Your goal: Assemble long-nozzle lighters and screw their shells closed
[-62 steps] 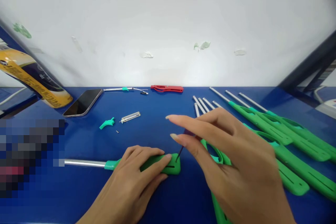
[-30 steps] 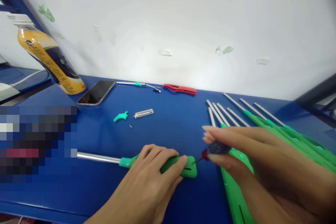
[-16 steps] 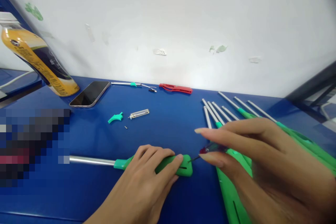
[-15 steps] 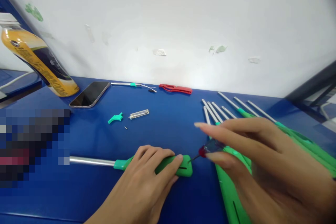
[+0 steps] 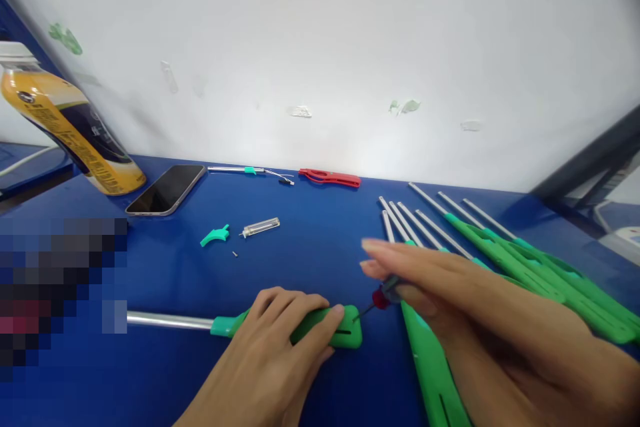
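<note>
My left hand [image 5: 280, 340] is closed over the green handle of a long-nosed lighter [image 5: 353, 330], pressing it on the blue table with its metal tube pointing left. Between the thumb and fingers of my right hand [image 5: 465, 307] is a small screwdriver [image 5: 382, 298] with a red collar. Its thin shaft slants down to the handle's right end, where the tip meets the green plastic. Beyond my left hand lie a teal trigger [image 5: 216, 235], a clear fuel tank [image 5: 261, 227] and a tiny screw [image 5: 235, 254]. My right hand partly hides several other green lighters [image 5: 505, 257].
Along the wall lie a red lighter handle half [image 5: 330, 177] and a metal tube with wires [image 5: 235, 169]. A phone [image 5: 167, 189] and a yellow-labelled bottle [image 5: 75, 123] stand at the left. A blurred-out patch [image 5: 50, 280] covers the left edge.
My right-hand fingers have shifted around the screwdriver, the upper ones now closer together over its handle. The screwdriver tip stays on the lighter's end. The whole view has shifted slightly.
</note>
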`<action>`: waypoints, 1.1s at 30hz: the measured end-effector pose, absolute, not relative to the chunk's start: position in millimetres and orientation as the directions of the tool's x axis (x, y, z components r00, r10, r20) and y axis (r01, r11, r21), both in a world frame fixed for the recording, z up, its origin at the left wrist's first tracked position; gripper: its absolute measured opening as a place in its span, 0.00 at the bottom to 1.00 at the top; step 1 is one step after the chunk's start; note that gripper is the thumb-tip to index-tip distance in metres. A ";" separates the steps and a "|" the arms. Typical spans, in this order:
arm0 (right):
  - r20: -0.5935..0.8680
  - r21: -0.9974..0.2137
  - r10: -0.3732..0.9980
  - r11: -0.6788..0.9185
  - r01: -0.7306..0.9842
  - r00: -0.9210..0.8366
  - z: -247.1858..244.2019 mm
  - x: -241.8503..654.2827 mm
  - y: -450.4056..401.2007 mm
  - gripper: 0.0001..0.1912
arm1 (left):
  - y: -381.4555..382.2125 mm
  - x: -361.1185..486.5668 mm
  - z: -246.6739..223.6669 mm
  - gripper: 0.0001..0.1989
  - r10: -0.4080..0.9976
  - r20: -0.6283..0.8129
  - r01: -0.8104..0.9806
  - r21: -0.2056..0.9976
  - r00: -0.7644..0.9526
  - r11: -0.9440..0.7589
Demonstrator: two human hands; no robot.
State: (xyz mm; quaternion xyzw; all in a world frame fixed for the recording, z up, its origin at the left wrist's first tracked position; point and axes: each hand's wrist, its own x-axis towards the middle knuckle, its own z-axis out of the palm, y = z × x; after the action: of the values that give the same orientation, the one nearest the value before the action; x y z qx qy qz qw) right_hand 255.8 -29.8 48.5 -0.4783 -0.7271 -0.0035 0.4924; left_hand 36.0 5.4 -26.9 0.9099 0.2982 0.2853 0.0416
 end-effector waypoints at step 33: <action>0.706 -0.425 0.701 0.532 0.732 -0.100 48.7 261.5 -31.5 0.16 | 5.5 33.4 -29.7 0.18 0.572 0.449 0.525 0.238 0.687 -0.817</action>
State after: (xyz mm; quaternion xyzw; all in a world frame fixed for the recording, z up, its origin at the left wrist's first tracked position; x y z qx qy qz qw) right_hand 261.5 -31.5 48.7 -0.4834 -0.7413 -0.0165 0.4653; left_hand 33.4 5.5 -29.7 0.9172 0.2990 0.2594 0.0452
